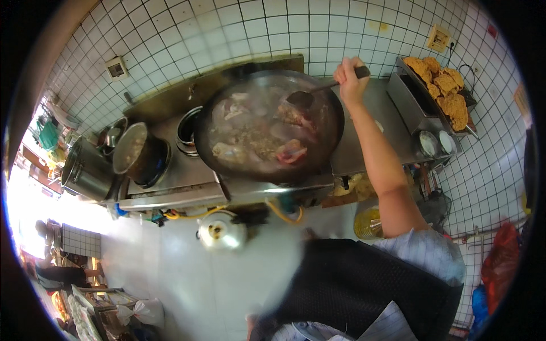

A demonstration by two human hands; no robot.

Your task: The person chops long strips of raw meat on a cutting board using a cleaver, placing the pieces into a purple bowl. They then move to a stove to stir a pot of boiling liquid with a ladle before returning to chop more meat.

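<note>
My right hand [352, 81] is closed around the handle of a dark metal ladle [327, 87]. The bowl of the ladle is over the right part of a very large wok [337, 140], close to the liquid. Steaming, cloudy broth [264, 128] fills the wok, with foam on its surface. Pieces of meat on the bone stick out of it: a reddish piece [291, 152] near the front, a larger one [296, 117] below the ladle, and a pale bone piece [228, 151] at the left. My left hand is out of view.
A tilted pot [136, 153], a tall stockpot [91, 170] and a small pot [187, 130] stand left of the wok. Fried food pieces [448, 91] lie on a metal fryer at the right. A lidded metal pot [222, 230] and an oil jug [367, 223] are on the floor.
</note>
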